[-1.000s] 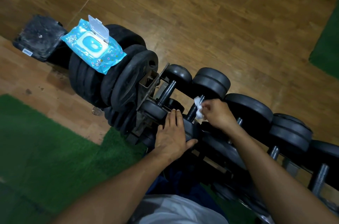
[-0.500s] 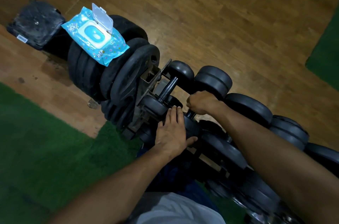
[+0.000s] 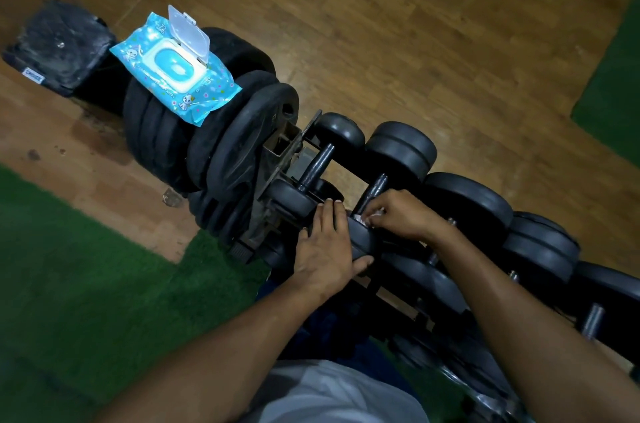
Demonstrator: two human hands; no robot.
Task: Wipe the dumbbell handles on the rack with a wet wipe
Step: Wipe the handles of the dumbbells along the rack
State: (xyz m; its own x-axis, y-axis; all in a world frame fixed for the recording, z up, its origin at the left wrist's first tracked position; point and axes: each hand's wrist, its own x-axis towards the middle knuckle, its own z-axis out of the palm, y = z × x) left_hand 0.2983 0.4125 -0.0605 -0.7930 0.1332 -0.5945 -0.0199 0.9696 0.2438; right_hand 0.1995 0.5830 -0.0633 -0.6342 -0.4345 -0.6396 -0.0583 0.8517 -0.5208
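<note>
A row of black dumbbells lies on a dark rack [image 3: 277,159] running from the centre to the lower right. My right hand [image 3: 398,215] wraps a white wet wipe [image 3: 375,214] round the near end of the second dumbbell's handle [image 3: 375,189]. My left hand [image 3: 325,249] rests on that dumbbell's near head [image 3: 360,239], fingers straight, thumb under its edge. The first dumbbell's handle [image 3: 317,163] lies bare to the left. Further dumbbell handles [image 3: 592,318] show at the right.
A blue wet-wipe pack [image 3: 175,71] with its lid flipped up lies on a stack of black weight plates [image 3: 242,145] left of the rack. A black square block [image 3: 59,45] sits on the wooden floor at far left. Green turf [image 3: 86,284] covers the lower left.
My right hand slid up the second dumbbell's handle toward the far head, then back down to the near end with the wipe. My left hand stayed on the near head.
</note>
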